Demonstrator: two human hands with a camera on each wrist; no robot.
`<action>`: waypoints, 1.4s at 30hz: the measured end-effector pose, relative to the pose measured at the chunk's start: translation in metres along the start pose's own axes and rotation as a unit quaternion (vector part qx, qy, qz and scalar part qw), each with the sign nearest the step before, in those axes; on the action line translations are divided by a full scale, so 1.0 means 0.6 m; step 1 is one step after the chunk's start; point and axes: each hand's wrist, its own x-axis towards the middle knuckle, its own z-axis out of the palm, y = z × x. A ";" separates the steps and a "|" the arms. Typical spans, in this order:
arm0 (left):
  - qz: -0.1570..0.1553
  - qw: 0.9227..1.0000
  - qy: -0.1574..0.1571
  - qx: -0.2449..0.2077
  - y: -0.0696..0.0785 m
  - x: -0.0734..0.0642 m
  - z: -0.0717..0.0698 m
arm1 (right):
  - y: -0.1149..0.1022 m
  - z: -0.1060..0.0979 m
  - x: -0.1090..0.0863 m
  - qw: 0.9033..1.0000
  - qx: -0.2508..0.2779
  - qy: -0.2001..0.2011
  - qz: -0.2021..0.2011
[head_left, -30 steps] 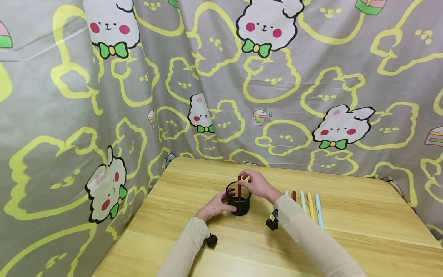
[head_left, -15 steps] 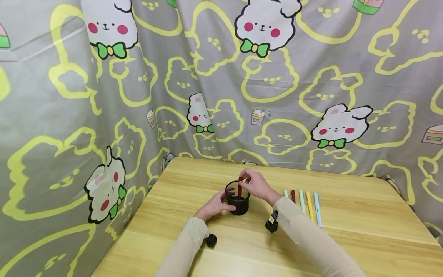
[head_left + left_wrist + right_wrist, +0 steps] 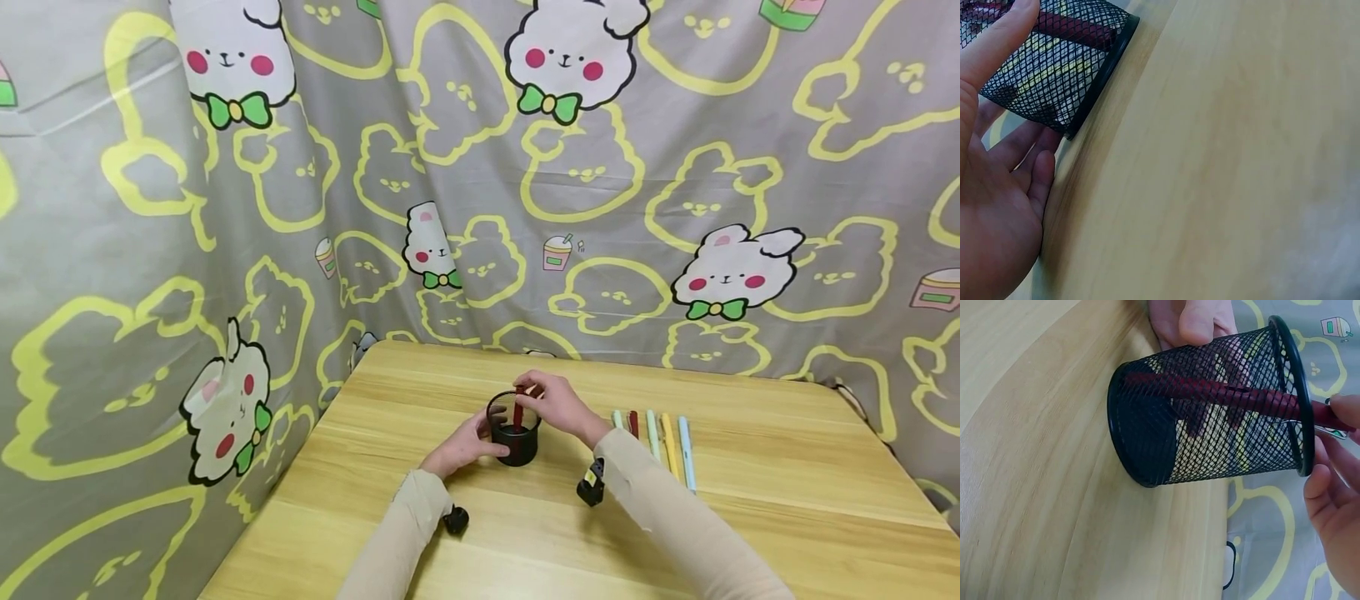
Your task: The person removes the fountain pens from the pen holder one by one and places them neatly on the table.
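Observation:
A black mesh pen cup [image 3: 513, 446] stands upright on the wooden table. My left hand [image 3: 468, 446] holds it from the left, thumb on the near side and fingers behind the mesh. Inside the cup a dark red pen [image 3: 1210, 390] stands nearly upright, its lower end down at the cup's base in the right wrist view. My right hand [image 3: 558, 402] pinches the pen's upper end just above the rim. In the left wrist view the same pen shows through the mesh, and the left thumb [image 3: 997, 40] lies across the cup's side.
Right of the cup, several pens lie in a row, partly behind the right sleeve: a light green pen [image 3: 652, 433], another dark red pen [image 3: 633, 423], a yellow pen [image 3: 670, 446] and a light blue pen [image 3: 687, 454] among them. A patterned curtain [image 3: 600, 192] hangs behind the table.
My right hand has sunk very slightly with the pen in the cup. The left hand keeps its hold and the cup stays in place.

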 end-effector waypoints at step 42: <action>0.005 1.000 0.001 -0.027 0.005 -0.004 0.005 | 0.009 -0.241 -0.104 0.937 0.256 0.235 0.045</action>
